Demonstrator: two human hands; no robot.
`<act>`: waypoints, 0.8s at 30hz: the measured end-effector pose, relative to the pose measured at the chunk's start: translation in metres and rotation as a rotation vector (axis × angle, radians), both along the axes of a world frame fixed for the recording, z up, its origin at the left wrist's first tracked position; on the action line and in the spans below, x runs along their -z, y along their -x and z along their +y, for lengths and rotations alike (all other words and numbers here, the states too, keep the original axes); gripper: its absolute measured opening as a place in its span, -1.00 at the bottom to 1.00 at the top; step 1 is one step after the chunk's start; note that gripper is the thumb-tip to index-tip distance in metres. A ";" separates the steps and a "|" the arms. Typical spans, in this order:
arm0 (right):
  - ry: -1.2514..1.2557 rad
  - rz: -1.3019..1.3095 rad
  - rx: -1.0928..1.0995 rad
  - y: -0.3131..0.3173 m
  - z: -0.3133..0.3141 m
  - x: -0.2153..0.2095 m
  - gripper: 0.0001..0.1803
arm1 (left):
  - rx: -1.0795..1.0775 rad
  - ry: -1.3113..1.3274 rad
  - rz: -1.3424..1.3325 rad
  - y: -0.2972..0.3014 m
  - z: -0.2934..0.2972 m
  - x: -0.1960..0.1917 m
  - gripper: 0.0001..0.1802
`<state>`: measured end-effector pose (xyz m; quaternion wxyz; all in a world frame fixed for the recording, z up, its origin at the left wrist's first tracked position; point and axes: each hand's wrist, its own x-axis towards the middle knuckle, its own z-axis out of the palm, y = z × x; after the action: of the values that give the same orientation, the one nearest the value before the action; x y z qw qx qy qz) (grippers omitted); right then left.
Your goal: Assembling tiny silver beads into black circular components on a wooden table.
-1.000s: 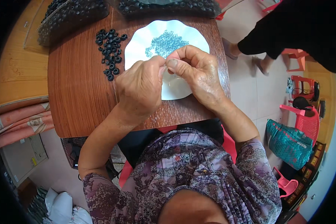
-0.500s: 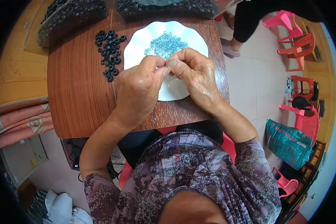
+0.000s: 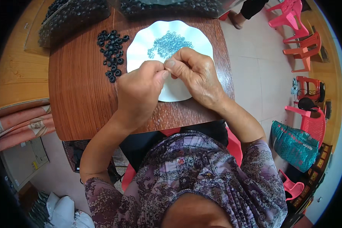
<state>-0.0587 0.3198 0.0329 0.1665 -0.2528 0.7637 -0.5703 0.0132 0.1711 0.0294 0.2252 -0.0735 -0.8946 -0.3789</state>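
My left hand [image 3: 140,83] and my right hand [image 3: 195,76] meet fingertip to fingertip above the near half of a white plate [image 3: 140,43] with a wavy rim. Both are closed in a pinch. Whatever lies between the fingertips is too small and hidden to make out. On the plate's far half, just beyond my fingers, sits a heap of tiny, shiny, blue-grey pieces [image 3: 170,43]. Left of the plate, on the brown wooden table [image 3: 79,95], lies a loose pile of small round black parts [image 3: 112,49], some with a hole in them.
Bags of similar black parts [image 3: 79,17] stand along the table's far edge. Another person's leg and sandalled foot [image 3: 237,19] show beyond the far right corner. Pink and orange plastic chairs [image 3: 304,47] and a teal bag [image 3: 295,146] stand on the floor at right.
Both hands have shifted slightly left, still pinched together. The other person's leg has moved away, toward the top of the view. The black pile looks the same.
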 end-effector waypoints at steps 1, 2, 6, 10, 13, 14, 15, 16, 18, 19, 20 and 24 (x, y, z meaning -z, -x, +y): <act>0.005 -0.017 -0.030 0.002 0.001 -0.002 -0.81 | 0.017 -0.269 -0.197 -0.001 -0.001 -0.005 -0.88; 0.011 -0.033 -0.060 0.003 0.002 -0.003 -0.82 | 0.034 -0.539 -0.393 -0.001 -0.002 -0.009 -0.87; 0.194 0.305 -0.015 0.002 0.000 0.004 -0.90 | 0.112 -0.871 -0.511 0.004 -0.013 -0.011 -0.83; 0.130 0.430 -0.070 0.005 0.003 0.004 -0.84 | 0.139 -1.003 -0.611 0.008 -0.017 -0.020 -0.83; 0.141 0.559 -0.077 0.008 0.002 0.008 -0.83 | 0.151 -1.036 -0.640 0.009 -0.019 -0.018 -0.83; 0.132 0.641 -0.089 0.009 0.003 0.008 -0.84 | 0.164 -1.040 -0.635 0.010 -0.020 -0.016 -0.83; 0.130 0.641 -0.087 0.009 0.003 0.008 -0.84 | 0.166 -1.041 -0.636 0.010 -0.020 -0.015 -0.83; 0.117 0.691 -0.072 0.008 0.003 0.007 -0.85 | 0.174 -1.068 -0.656 0.011 -0.020 -0.014 -0.82; 0.110 0.740 -0.061 0.007 0.001 0.006 -0.85 | 0.175 -1.094 -0.674 0.010 -0.019 -0.016 -0.82; 0.097 0.737 -0.049 0.006 0.001 0.007 -0.85 | 0.150 -1.078 -0.652 0.009 -0.015 -0.018 -0.82; 0.081 0.735 -0.035 0.006 0.001 0.008 -0.84 | 0.129 -1.063 -0.630 0.008 -0.012 -0.019 -0.83; 0.047 0.797 -0.019 0.004 -0.001 0.009 -0.83 | 0.103 -0.993 -0.586 0.007 -0.009 -0.016 -0.83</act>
<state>-0.0627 0.3191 0.0241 -0.1434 -0.4650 0.7528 -0.4432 0.0057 0.1620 0.0458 -0.0433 0.1056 -0.6298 -0.7683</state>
